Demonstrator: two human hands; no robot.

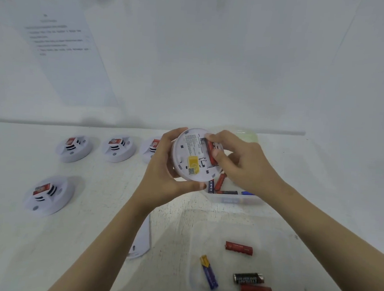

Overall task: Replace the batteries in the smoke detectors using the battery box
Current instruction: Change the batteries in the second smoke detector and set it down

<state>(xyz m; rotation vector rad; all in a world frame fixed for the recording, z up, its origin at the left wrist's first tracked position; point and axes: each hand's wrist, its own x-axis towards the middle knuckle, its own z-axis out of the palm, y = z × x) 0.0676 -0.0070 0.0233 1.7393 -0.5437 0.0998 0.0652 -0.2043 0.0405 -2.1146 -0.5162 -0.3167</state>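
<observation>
My left hand [162, 172] grips a white round smoke detector [192, 154] by its rim, its back side with a yellow sticker turned up toward me. My right hand [235, 162] pinches a red battery [211, 150] that sits in the detector's open battery slot. Right behind and below the detector stands the clear battery box [235, 199], with red, black and blue batteries inside, partly hidden by my hands. A clear shallow tray [271, 232] at the near right holds several loose batteries: two red, one black, one blue and yellow.
Three more white smoke detectors lie face up on the white table: one [74, 147], another [118, 148] in the back row, and one [47, 195] nearer on the left. A further one [151, 150] is half hidden by my left hand. A white cover plate [141, 239] lies under my left forearm.
</observation>
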